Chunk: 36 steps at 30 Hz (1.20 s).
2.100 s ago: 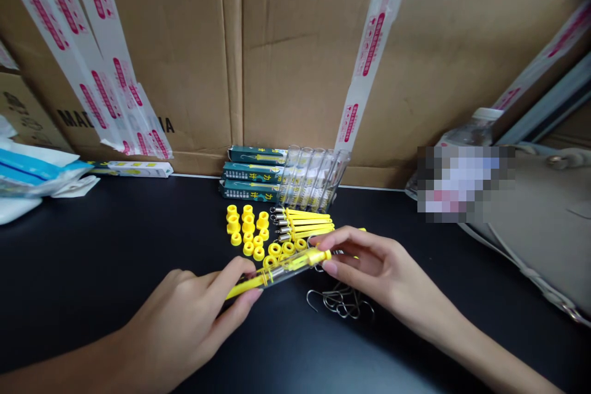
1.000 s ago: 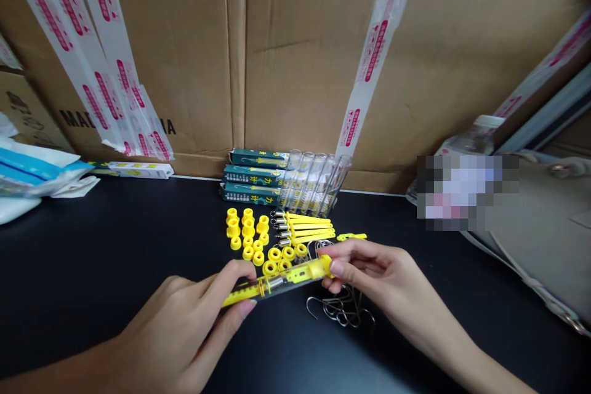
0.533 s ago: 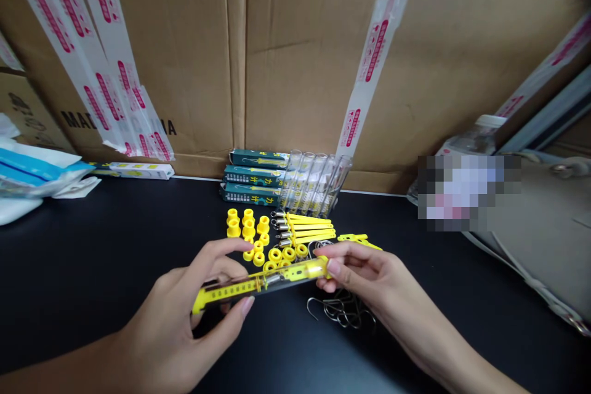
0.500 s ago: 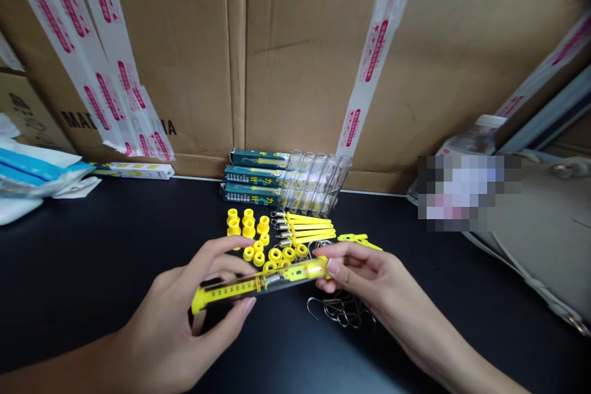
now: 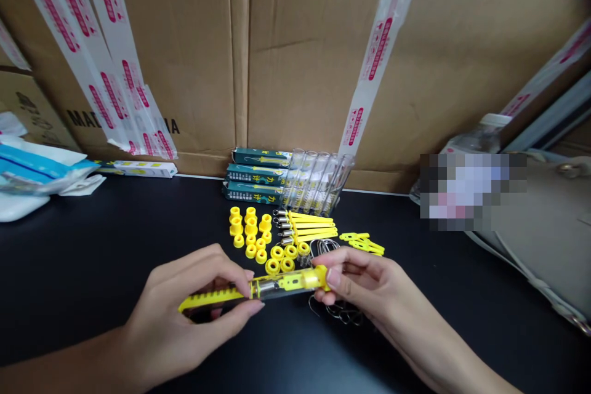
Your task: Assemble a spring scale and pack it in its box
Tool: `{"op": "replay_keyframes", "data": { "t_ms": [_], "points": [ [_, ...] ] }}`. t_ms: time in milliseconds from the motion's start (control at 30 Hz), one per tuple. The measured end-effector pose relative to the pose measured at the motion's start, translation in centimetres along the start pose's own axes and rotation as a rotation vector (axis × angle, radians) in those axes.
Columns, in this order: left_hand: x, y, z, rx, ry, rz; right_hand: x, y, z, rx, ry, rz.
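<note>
Between my two hands lies a tubular spring scale [image 5: 289,284], a clear tube with yellow parts inside, tilted slightly up to the right. My left hand [image 5: 194,305] pinches the tube near its middle, thumb below and fingers above. With thumb and fingers, my right hand [image 5: 357,277] grips the yellow cap [image 5: 322,277] at the right end. Just beyond the tube are yellow rings [image 5: 273,266] and yellow collars [image 5: 236,226]. Yellow strips with small springs [image 5: 314,221] lie in a row behind. Metal hooks [image 5: 344,313] are partly hidden by my right hand.
Several clear tubes [image 5: 318,181] lean on green printed boxes [image 5: 253,192] at the back. Small yellow plates [image 5: 362,245] lie to the right. A plastic bottle [image 5: 492,129] and a grey bag [image 5: 545,228] stand at right, a blue-white packet [image 5: 41,163] at left. Cardboard [image 5: 305,74] rises behind.
My left hand has closed on the tube and moved toward its middle, its fingers now nearer together. My right hand stays on the cap. The view has shifted slightly.
</note>
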State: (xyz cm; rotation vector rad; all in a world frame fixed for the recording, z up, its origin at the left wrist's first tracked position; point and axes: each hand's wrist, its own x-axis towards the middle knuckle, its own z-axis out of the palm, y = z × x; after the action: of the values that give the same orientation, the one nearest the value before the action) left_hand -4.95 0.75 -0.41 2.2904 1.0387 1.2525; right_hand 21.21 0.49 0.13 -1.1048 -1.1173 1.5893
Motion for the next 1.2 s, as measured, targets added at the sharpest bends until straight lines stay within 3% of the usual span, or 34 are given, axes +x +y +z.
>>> {"op": "replay_keyframes", "data": {
  "t_ms": [167, 533, 867, 1067, 1200],
  "points": [
    [-0.1, 0.3, -0.1, 0.044, -0.053, -0.003, 0.1, 0.2, 0.1, 0.006, -0.023, -0.011],
    [-0.3, 0.7, 0.0, 0.072, -0.051, 0.037, -0.2, 0.5, 0.5, -0.001, -0.003, 0.024],
    [-0.2, 0.6, 0.4, 0.002, -0.008, -0.109, -0.2, -0.6, -0.4, -0.006, -0.022, 0.027],
    [-0.2, 0.5, 0.3, -0.006, -0.013, -0.102, 0.2, -1.0, -0.5, -0.073, -0.042, 0.028],
    [0.0, 0.6, 0.2, 0.012, -0.020, -0.086, 0.4, -1.4, -0.3, -0.150, 0.017, -0.009]
  ]
}}
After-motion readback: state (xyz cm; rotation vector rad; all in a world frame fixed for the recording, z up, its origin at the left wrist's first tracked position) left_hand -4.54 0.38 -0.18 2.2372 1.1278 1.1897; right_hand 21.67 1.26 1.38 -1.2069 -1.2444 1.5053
